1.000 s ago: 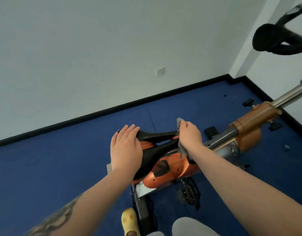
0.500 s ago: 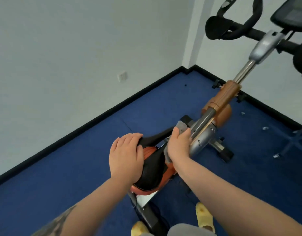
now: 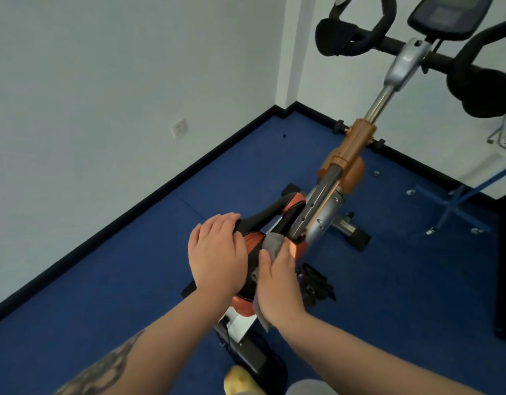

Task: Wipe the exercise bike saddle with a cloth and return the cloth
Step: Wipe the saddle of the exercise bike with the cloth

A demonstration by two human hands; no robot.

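Observation:
The black and orange saddle (image 3: 271, 218) of the exercise bike lies below me at the centre of the head view. My left hand (image 3: 217, 255) lies flat on its left side, fingers together, steadying it. My right hand (image 3: 277, 283) presses a grey cloth (image 3: 273, 242) against the saddle's right side. The cloth sticks out past my fingertips and hangs below my wrist. Both hands hide most of the saddle's rear half.
The bike's orange and silver frame (image 3: 343, 163) rises to the black handlebars (image 3: 357, 32) and console (image 3: 445, 15) at the top right. A black pedal (image 3: 314, 283) sits right of my hand. Blue carpet (image 3: 132, 280) meets white walls; a yellow shoe (image 3: 240, 382) shows below.
My right hand with the cloth has drawn back from the saddle's nose toward its rear right side. My view has swung up and right, so more of the handlebars shows.

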